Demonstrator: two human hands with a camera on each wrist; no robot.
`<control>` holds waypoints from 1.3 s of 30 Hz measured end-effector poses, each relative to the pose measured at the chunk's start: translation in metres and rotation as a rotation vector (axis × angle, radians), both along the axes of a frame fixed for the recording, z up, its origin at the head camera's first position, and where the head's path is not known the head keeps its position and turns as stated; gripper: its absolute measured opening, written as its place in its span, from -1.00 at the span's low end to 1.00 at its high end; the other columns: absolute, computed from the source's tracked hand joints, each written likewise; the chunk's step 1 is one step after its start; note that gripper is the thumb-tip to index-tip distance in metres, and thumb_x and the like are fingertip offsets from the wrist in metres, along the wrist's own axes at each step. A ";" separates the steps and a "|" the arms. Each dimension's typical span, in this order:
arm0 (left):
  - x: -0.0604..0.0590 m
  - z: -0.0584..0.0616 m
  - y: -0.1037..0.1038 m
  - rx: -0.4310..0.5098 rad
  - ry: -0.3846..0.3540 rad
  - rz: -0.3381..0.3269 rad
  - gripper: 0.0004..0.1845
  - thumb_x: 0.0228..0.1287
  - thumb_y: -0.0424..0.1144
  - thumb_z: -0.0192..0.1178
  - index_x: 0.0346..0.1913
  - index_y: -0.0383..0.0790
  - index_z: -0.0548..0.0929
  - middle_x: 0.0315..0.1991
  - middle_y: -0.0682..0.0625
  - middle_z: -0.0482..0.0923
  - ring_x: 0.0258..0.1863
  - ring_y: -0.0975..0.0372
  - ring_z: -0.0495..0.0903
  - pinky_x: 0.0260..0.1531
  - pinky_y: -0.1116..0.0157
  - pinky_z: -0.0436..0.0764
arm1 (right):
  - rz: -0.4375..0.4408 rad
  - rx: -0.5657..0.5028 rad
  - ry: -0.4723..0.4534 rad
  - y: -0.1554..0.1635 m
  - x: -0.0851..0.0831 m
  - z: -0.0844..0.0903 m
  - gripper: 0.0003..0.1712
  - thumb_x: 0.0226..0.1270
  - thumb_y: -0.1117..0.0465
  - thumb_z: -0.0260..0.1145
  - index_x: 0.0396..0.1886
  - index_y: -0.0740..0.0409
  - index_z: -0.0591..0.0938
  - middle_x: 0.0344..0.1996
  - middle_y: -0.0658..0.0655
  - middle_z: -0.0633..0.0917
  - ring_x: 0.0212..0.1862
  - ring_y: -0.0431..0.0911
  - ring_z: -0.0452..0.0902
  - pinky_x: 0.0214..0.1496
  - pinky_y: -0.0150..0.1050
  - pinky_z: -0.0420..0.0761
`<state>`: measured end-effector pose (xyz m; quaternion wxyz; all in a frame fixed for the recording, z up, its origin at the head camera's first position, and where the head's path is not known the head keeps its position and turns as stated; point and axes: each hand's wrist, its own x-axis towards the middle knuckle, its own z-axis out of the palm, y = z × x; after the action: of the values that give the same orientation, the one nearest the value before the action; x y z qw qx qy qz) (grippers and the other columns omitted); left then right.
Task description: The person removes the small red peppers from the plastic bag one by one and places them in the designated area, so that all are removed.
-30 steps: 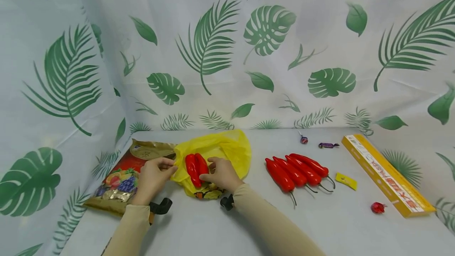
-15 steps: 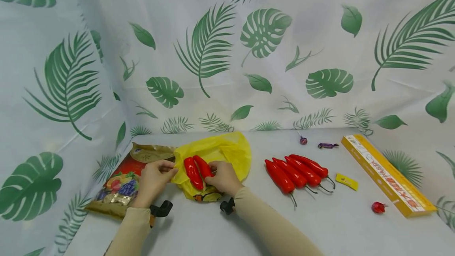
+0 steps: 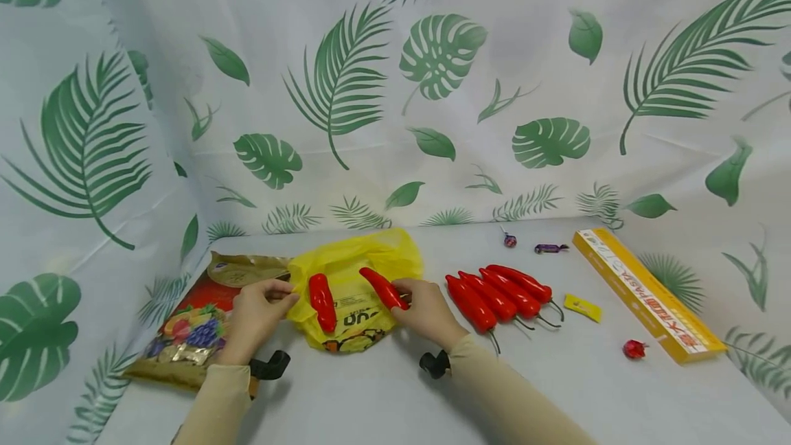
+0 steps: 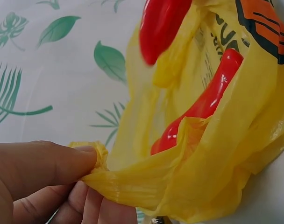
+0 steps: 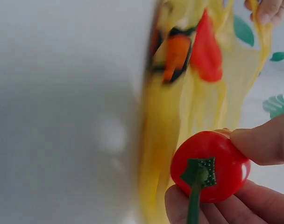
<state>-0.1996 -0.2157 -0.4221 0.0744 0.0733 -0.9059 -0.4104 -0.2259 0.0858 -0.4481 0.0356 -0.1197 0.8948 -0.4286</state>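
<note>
My left hand (image 3: 258,314) pinches the left edge of a yellow plastic bag (image 4: 207,182) between thumb and fingers, holding its mouth up. Inside the bag lies one red chili pepper (image 3: 323,302), also visible as a red pepper in the left wrist view. My right hand (image 3: 423,311) grips a second red chili pepper (image 3: 382,287) near its stem end, over the right part of the bag. In the right wrist view its green stem (image 5: 202,175) points toward the camera. Several more red chili peppers (image 3: 494,297) lie side by side on the table, right of the bag.
A gold and red fruit-print packet (image 3: 198,328) lies under and left of my left hand. To the right are a yellow pasta box (image 3: 649,294), a yellow sachet (image 3: 583,307), a red wrapped candy (image 3: 634,349), a purple wrapped candy (image 3: 550,248) and a lollipop (image 3: 509,240).
My right hand has drawn one chili pepper away from the other in the bag, to the right. The left hand keeps its pinch on the bag. The head view has turned slightly right.
</note>
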 end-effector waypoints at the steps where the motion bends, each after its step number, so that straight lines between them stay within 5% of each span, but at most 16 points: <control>1: 0.000 0.001 0.000 -0.005 0.000 0.000 -0.79 0.35 -0.19 0.40 -0.08 -0.25 0.79 -0.20 -0.15 0.79 -0.42 0.23 0.67 -0.41 0.36 0.65 | -0.009 0.026 0.018 0.006 0.002 0.001 -0.45 0.28 0.26 0.47 0.28 0.20 0.65 0.02 0.13 0.79 -0.07 -0.08 0.69 0.02 -0.11 0.77; 12: 0.002 0.006 0.002 -0.017 -0.013 -0.005 -0.76 0.37 -0.19 0.39 -0.05 -0.29 0.77 -0.18 -0.18 0.77 -0.41 0.20 0.66 -0.40 0.37 0.64 | -0.121 0.231 0.047 0.053 0.024 0.001 -0.42 0.17 0.24 0.58 0.23 0.13 0.70 -0.10 0.06 0.78 -0.25 -0.12 0.53 -0.16 -0.25 0.73; 20: 0.003 0.004 0.004 -0.028 -0.009 -0.007 -0.76 0.36 -0.20 0.39 -0.06 -0.29 0.76 -0.17 -0.19 0.77 -0.40 0.20 0.67 -0.40 0.39 0.67 | -0.176 0.274 0.048 0.074 0.040 -0.001 -0.33 0.10 0.22 0.63 0.26 0.17 0.68 0.03 0.10 0.78 -0.04 -0.06 0.59 -0.03 -0.10 0.80; 39: 0.003 0.004 0.007 -0.009 -0.008 -0.017 -0.78 0.37 -0.22 0.38 -0.05 -0.30 0.76 -0.18 -0.20 0.76 -0.42 0.20 0.66 -0.39 0.37 0.67 | -0.218 0.335 0.062 0.085 0.047 0.001 -0.31 0.06 0.22 0.67 0.24 0.26 0.69 0.03 0.16 0.80 -0.05 -0.01 0.65 0.11 0.01 0.77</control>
<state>-0.1970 -0.2087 -0.4181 0.0676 0.0669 -0.9085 -0.4068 -0.1785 0.1704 -0.4466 -0.0189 -0.0278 0.9620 -0.2711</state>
